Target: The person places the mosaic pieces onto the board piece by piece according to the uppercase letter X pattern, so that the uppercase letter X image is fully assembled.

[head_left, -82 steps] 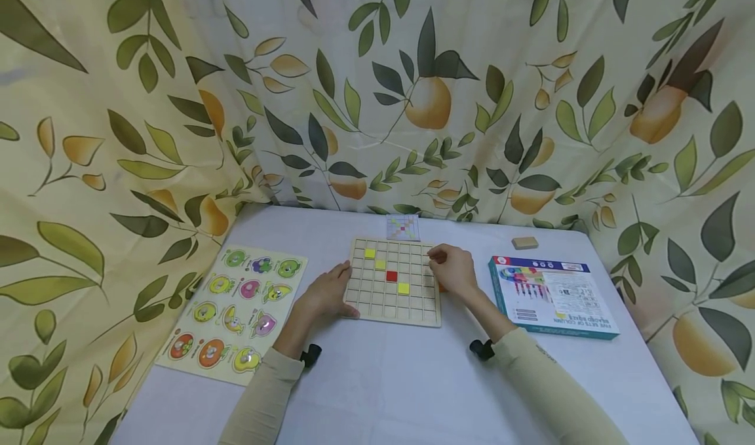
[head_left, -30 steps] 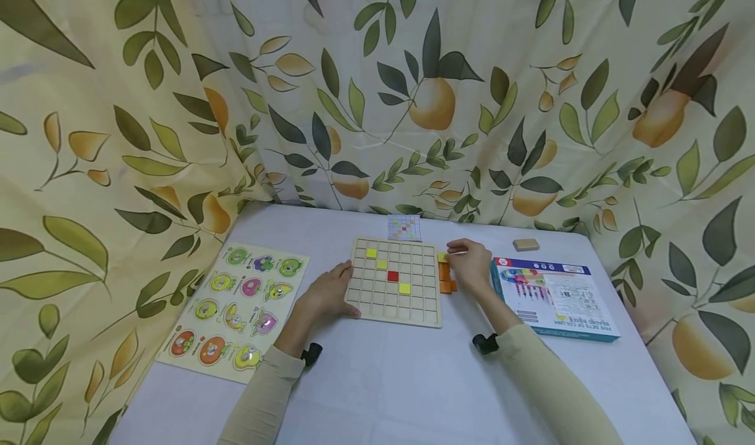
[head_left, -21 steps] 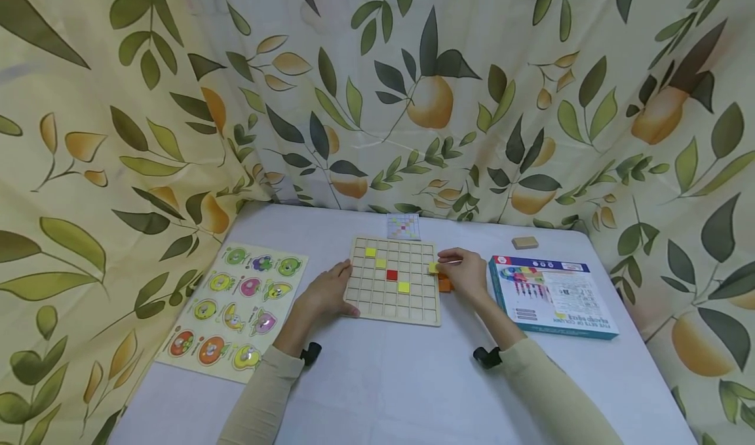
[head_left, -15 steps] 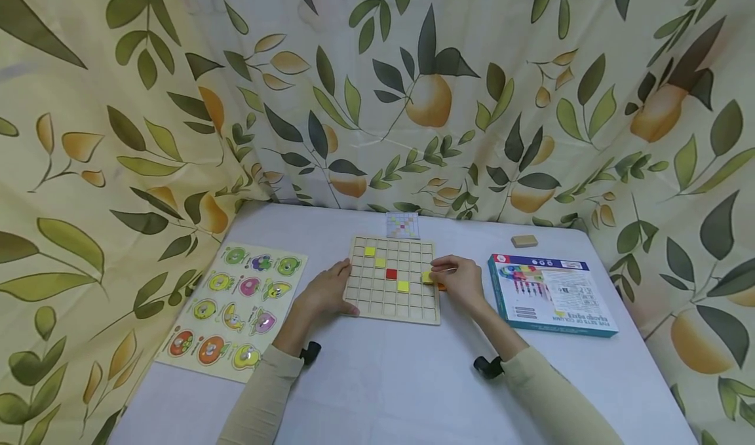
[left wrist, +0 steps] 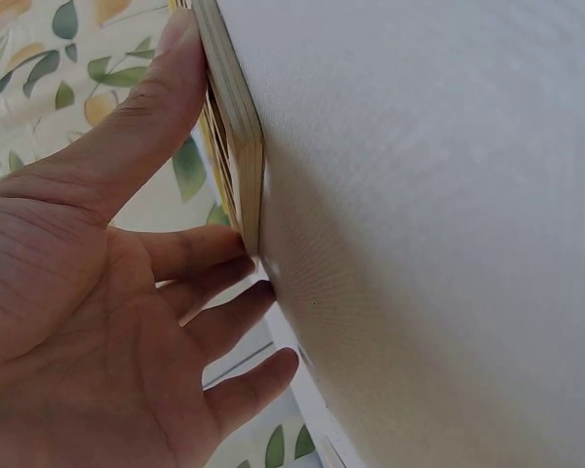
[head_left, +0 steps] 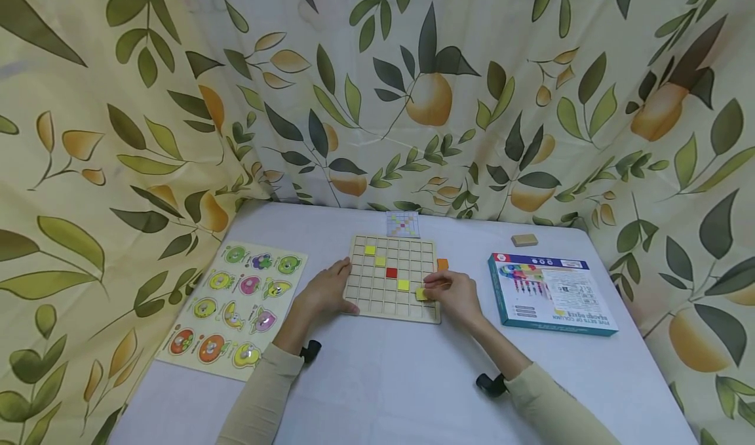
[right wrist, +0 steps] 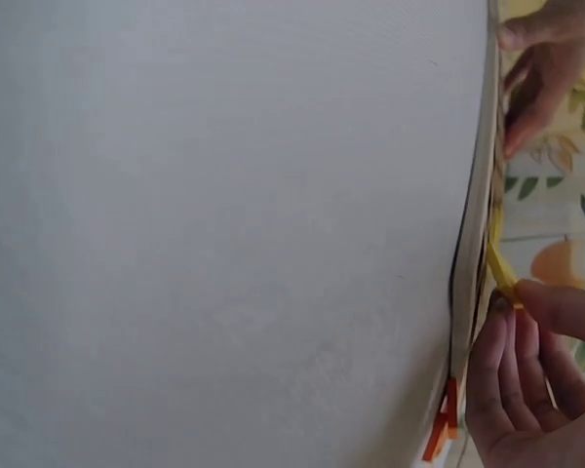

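Observation:
A wooden grid board (head_left: 392, 304) lies mid-table with yellow tiles (head_left: 369, 250) and one red tile (head_left: 391, 272) along a diagonal. My left hand (head_left: 323, 293) touches the board's left side, thumb at the near corner and fingers farther up; the left wrist view shows thumb and fingers spread, against the board's edge (left wrist: 236, 117). Over the board's lower right part, my right hand (head_left: 457, 295) pinches a yellow square tile (head_left: 421, 294) between thumb and fingertips. In the right wrist view this tile (right wrist: 502, 268) is tilted against the board. Orange tiles (head_left: 442, 264) lie beside the board's right edge, partly hidden.
A small pattern card (head_left: 403, 224) lies behind the board. Left of it is a fruit-picture board (head_left: 232, 307). To the right lie a flat box (head_left: 551, 294) and a small wooden block (head_left: 524, 240). A patterned curtain (head_left: 377, 104) closes off the table's back and sides.
My right hand picked up a yellow tile beside the board's right edge. It then brought the tile left and toward me, onto the lower right squares. My left hand stayed in place.

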Demonstrator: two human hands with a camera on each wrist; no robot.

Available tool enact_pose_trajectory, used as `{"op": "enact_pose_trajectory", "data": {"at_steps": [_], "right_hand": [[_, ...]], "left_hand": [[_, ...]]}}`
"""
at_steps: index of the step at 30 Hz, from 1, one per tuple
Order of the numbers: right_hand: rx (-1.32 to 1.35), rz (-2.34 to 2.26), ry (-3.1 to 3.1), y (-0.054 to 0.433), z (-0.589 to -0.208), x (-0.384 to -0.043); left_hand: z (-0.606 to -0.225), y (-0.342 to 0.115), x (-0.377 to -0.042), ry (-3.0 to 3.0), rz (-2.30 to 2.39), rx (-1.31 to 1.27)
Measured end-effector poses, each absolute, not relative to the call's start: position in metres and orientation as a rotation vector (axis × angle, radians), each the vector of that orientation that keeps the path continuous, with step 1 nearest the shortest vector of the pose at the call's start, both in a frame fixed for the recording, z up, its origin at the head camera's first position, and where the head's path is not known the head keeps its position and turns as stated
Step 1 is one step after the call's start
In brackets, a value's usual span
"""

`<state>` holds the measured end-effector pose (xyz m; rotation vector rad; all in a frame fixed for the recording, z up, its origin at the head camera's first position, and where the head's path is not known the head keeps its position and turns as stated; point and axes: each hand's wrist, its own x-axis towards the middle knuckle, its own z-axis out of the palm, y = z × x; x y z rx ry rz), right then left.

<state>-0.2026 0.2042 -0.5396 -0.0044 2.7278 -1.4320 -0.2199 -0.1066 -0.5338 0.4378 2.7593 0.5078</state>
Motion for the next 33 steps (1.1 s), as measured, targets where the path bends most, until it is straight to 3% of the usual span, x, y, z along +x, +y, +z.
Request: {"op": "enact_pose_trajectory", "data": {"at_steps": [33], "right_hand": [[-0.164, -1.248, 2.869, 0.197, -0.536, -0.195]], "left_hand": [[-0.539, -0.107, -0.224, 2.752, 0.507, 0.441]]}}
